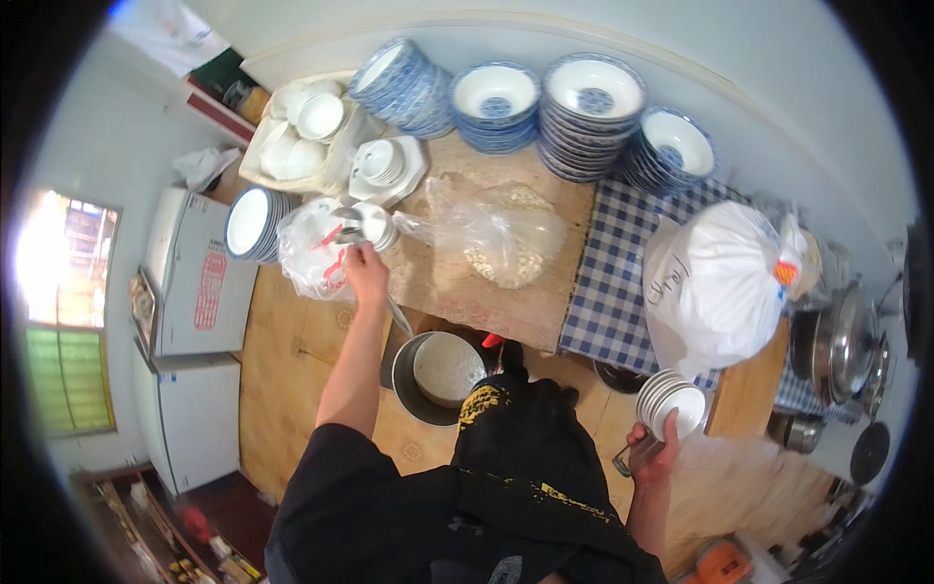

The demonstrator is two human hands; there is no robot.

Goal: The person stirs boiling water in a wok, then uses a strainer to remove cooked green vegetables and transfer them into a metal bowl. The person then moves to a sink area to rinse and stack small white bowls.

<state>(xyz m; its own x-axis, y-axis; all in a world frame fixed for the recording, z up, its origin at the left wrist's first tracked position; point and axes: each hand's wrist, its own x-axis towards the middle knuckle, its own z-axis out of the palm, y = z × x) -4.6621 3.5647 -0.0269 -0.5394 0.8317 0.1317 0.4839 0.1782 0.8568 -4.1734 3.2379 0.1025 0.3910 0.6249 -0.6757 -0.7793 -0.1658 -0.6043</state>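
My left hand (367,271) is closed around metal spoons (349,235); their bowls point away from me and a long handle sticks out below the fist. It is over the table's left end, beside a small stack of white dishes (377,225) and a white plastic bag with red print (310,252). In my right hand (654,454), a stack of small white bowls (678,412) is held tilted, thumb on the inner face of the nearest one. A small green-edged object (621,466) shows by that hand; I cannot tell what it is.
Blue-patterned bowls (592,131) stand in several stacks along the wall. A basket of white bowls (252,164) is at back left. A clear bag of pale pieces (511,233) lies mid-table. A large white sack (715,292) sits right. Below the table edge is a metal pot (400,376).
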